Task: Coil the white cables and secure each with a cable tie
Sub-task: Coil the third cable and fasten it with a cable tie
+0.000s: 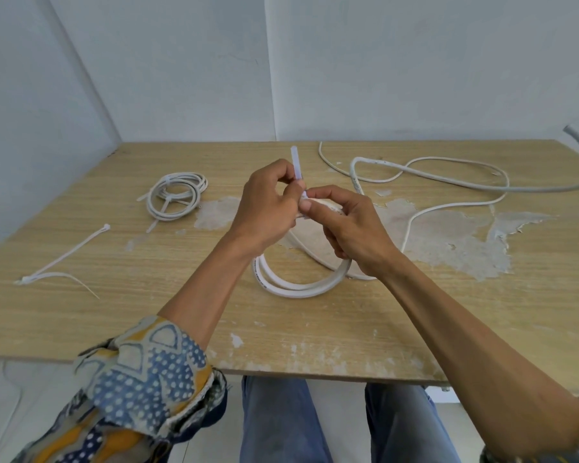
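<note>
The left hand [268, 202] pinched the cable tie [296, 162], its free tail standing nearly upright above the fingers. The right hand [351, 225], touching it, gripped the top of the cable coil [298, 287], whose lower arc rested on the table [114, 312]. The tie's head seemed hidden between them.

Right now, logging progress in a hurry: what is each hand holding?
Left hand: pinches the cable tie by its tail.
Right hand: grips the white cable coil where the tie wraps.
</note>
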